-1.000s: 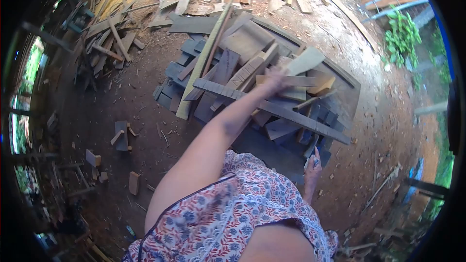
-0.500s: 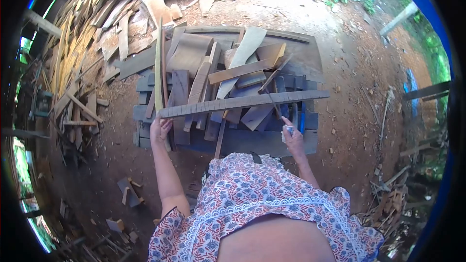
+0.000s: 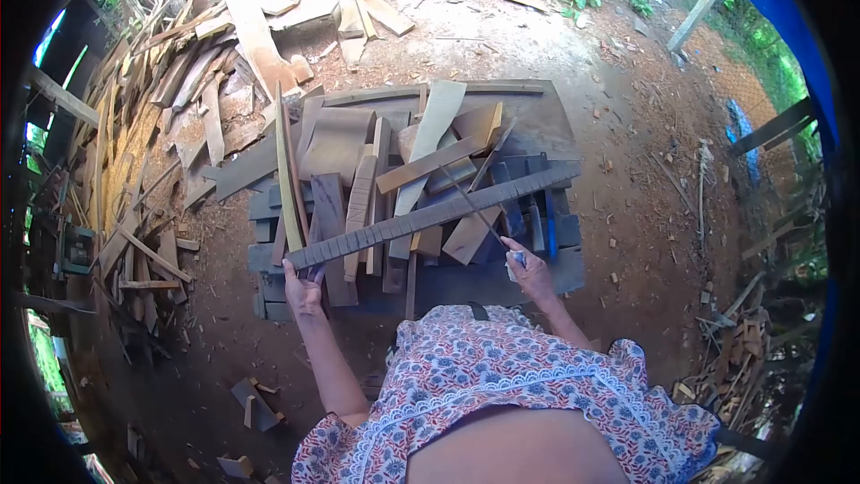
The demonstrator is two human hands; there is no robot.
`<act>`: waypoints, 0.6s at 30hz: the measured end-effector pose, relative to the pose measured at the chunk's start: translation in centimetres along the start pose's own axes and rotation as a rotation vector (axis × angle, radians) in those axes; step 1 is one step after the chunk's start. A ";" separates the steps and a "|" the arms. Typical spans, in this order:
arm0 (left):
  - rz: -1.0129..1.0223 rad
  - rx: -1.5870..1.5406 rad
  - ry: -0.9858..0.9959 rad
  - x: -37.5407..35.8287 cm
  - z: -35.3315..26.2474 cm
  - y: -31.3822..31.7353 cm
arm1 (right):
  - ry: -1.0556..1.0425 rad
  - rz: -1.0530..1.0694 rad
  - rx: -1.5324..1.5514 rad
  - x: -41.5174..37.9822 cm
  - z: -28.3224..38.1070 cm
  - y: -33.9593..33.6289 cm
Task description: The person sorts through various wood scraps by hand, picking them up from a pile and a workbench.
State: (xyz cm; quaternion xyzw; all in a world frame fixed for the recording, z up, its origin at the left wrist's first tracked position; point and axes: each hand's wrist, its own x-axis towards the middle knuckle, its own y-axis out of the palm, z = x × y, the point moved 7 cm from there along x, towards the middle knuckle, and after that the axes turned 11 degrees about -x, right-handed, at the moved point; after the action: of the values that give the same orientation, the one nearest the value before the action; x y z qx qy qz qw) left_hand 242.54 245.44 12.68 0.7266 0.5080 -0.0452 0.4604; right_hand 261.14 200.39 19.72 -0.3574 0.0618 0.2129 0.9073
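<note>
A long, narrow dark wooden strip (image 3: 385, 231) with evenly spaced grooves slants across the middle of the head view, its right end higher. My left hand (image 3: 305, 292) grips its left end, thumb at the near edge. My right hand (image 3: 535, 281) is closed round the pale blue-and-white handle of a slender dark file (image 3: 489, 228). The file's shaft crosses the strip right of its middle, pointing up and left. Under the strip, a low slatted work table (image 3: 448, 291) carries a heap of cut boards, among them a pale curved board (image 3: 430, 148) and a brown block (image 3: 437, 164).
A large pile of offcuts (image 3: 188, 81) fills the far left. More scraps (image 3: 148, 260) lie left of the table, and a wood heap (image 3: 739, 350) lies at the right. Chips litter the dirt floor (image 3: 645, 215). A post (image 3: 697, 13) stands at the far right.
My view has shifted. The strip now slants more steeply, its left end lower. My right hand and the file have moved left along it, the file lying lower across the strip.
</note>
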 end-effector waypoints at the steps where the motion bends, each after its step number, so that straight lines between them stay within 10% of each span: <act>1: -0.001 -0.014 0.003 -0.3 -0.3 0.3 | 0.000 -0.008 0.006 0.0 -0.1 0.0; 18: 0.053 0.118 0.541 -16.8 -0.9 18.6 | -0.339 0.092 0.078 -0.7 3.8 -5.0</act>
State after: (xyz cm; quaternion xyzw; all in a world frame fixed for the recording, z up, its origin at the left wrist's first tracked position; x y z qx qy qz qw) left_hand 248.65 233.26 33.71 0.7507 0.5899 0.1331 0.2660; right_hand 262.51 199.40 25.84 -0.2777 -0.0676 0.3090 0.9071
